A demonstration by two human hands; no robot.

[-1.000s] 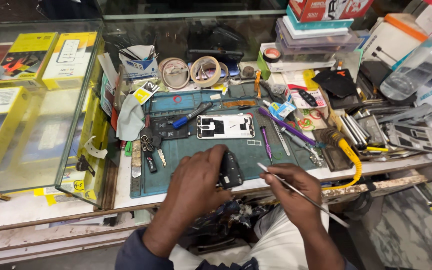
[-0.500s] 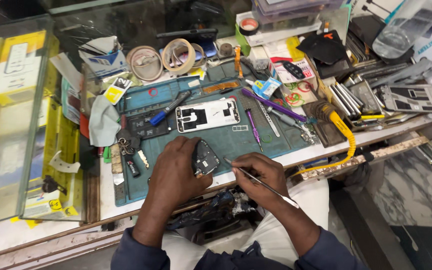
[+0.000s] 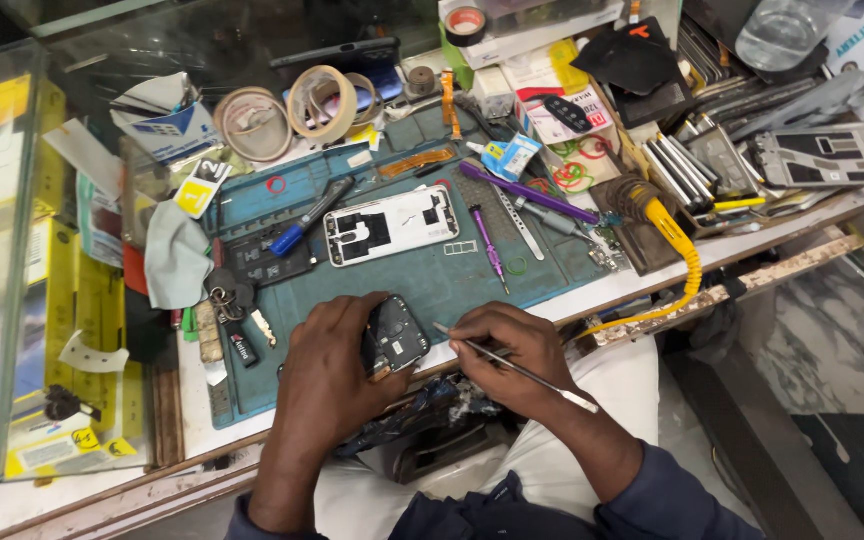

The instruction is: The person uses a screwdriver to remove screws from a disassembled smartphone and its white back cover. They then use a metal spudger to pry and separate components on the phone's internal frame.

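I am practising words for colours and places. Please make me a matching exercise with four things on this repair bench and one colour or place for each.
Things:
1. coiled cable
2. thin metal tool
3. long screwdriver
4. rolls of tape

Descriptions:
A. purple
B. at the far edge of the mat
C. yellow
D. held in the right hand

Pairs: 1-C, 2-D, 3-A, 4-B

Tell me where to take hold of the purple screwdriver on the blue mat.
Take the purple screwdriver at its thicker upper handle, from above, pinching across its width. It lies flat on the blue mat beside the white phone frame, tip toward you; its long sides look free, so fingers should fit either side.
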